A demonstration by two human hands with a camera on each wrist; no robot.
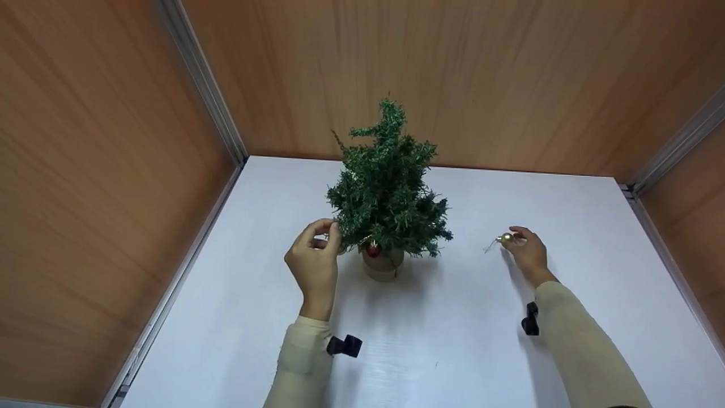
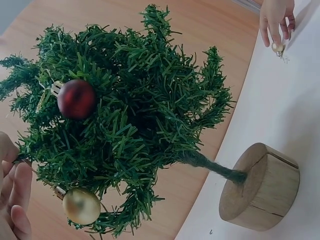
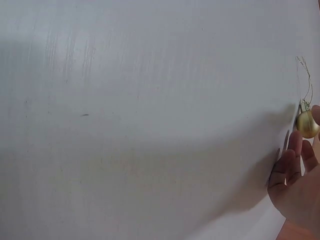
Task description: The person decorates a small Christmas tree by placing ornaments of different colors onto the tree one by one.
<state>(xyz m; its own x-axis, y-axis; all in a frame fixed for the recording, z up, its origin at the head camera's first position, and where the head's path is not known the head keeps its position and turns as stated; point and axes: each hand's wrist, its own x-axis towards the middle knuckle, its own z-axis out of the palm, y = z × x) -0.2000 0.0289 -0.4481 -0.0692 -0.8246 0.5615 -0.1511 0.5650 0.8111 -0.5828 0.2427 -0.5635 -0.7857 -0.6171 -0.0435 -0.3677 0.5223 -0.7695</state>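
A small green artificial Christmas tree point(image 1: 391, 181) stands upright on a round wooden base point(image 2: 265, 187). At its left side my left hand point(image 1: 314, 255) pinches a branch tip, thumb and index finger together. Just beside those fingers a gold ball ornament point(image 2: 81, 205) hangs among the needles; whether its string is also in the pinch I cannot tell. A dark red ball ornament point(image 2: 76, 99) hangs on another low branch at the front. Off to the right, my right hand point(image 1: 527, 252) pinches a second gold ball ornament point(image 3: 307, 124) above the table, its thin string loop dangling free.
The white table point(image 1: 226, 317) carries the tree near its middle. Wood-grain panels point(image 1: 481, 85) with metal frame edges enclose the back and both sides. A black clip-like mount point(image 1: 345, 345) sits on the left sleeve, and a similar black mount point(image 1: 531, 319) on the right.
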